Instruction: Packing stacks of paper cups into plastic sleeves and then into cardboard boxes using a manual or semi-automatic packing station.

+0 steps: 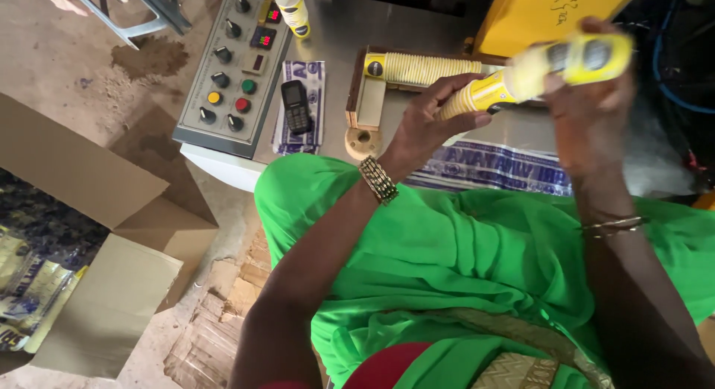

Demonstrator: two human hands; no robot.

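Steel bench [350, 32]: control panel [232, 65], phone [296, 106] beside cup stack [532, 69].

Grey control panel [232, 69] at upper left of the metal tabletop [357, 24]: black knobs, one yellow, one green and one red button, small lit displays. Dark keypad phone [296, 106] lies on a blue-printed plastic bag [313, 76] just beside the panel. Single paper cup [293, 9] stands upright near the panel's top edge. Another printed plastic bag [491, 169] at the tabletop's near edge. Open cardboard box [97, 210] on the dirt floor [52, 69], left; packets [30, 285] beside it.
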